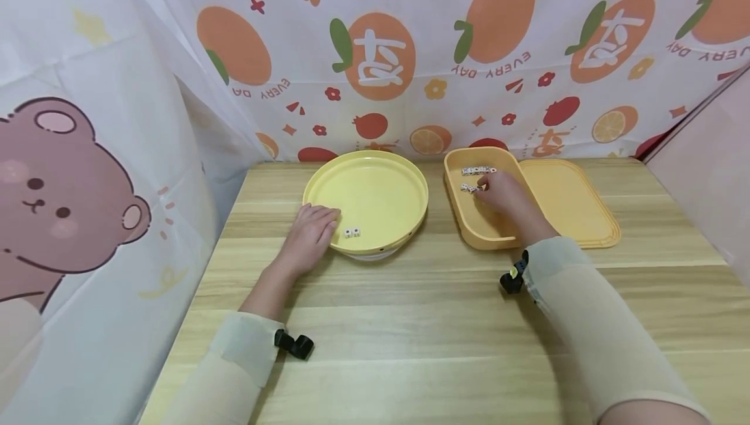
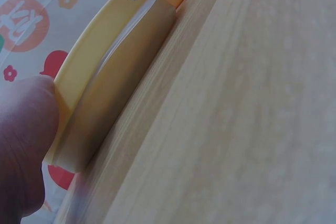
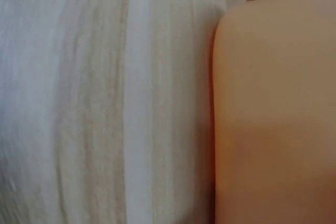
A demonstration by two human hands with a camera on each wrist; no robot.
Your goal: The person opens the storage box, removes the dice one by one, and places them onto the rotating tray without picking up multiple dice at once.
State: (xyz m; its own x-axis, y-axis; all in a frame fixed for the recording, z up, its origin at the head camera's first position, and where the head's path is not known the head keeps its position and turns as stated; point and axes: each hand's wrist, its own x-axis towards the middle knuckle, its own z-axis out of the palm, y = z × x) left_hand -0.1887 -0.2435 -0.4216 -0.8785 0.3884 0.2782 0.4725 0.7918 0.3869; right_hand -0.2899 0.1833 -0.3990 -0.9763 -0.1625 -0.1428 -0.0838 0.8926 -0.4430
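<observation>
My left hand [image 1: 307, 236] holds the near-left rim of a round yellow tray [image 1: 375, 194], its fingers lying over the edge. In the left wrist view the tray's side [image 2: 105, 72] shows beside part of that hand [image 2: 26, 124]. Two white dice [image 1: 352, 233] sit side by side in the tray, just right of the hand. My right hand [image 1: 506, 197] reaches into an orange rectangular box [image 1: 457, 217], its fingertips pinching a die at the end of a short row of dice [image 1: 468, 188]. Behind it a longer row of dice [image 1: 477, 170] stands. The right wrist view shows only the box's outer wall [image 3: 273, 93].
An orange lid [image 1: 571, 204] lies flat against the box's right side. All stand on a wooden table [image 1: 410, 334]. A fruit-print curtain [image 1: 436, 47] hangs behind, and a bear-print curtain [image 1: 70, 191] borders the left. A black wrist camera [image 1: 295, 345] sits on the left sleeve.
</observation>
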